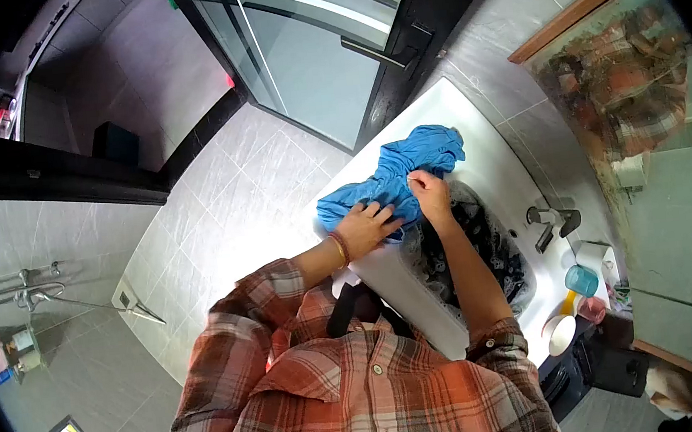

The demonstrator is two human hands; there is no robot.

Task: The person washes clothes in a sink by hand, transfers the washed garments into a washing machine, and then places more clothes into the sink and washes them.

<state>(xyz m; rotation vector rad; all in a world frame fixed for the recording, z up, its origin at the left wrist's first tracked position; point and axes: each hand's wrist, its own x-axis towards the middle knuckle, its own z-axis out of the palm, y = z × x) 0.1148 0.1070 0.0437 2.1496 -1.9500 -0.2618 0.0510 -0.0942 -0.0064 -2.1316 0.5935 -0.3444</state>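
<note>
A wet-looking blue garment [392,174] lies bunched on the left rim of the white washbasin [468,104]. My left hand [366,229] rests on its near part, fingers spread and pressing flat on the cloth. Just to the right, my right hand [431,195] is curled closed against the garment's right side. Its thumb and forefinger are pinched together near a small pale spot, and what they hold, if anything, is too small to name. Below my right forearm, dark cloth [477,232] soaks in sudsy water inside the basin.
A metal faucet [553,223] stands at the basin's right edge. Near it are a teal cup [580,280], a pink cup [592,310] and a white cup [559,334]. A glass door with a black handle [380,53] stands beyond the basin; a mirror [651,186] hangs at right.
</note>
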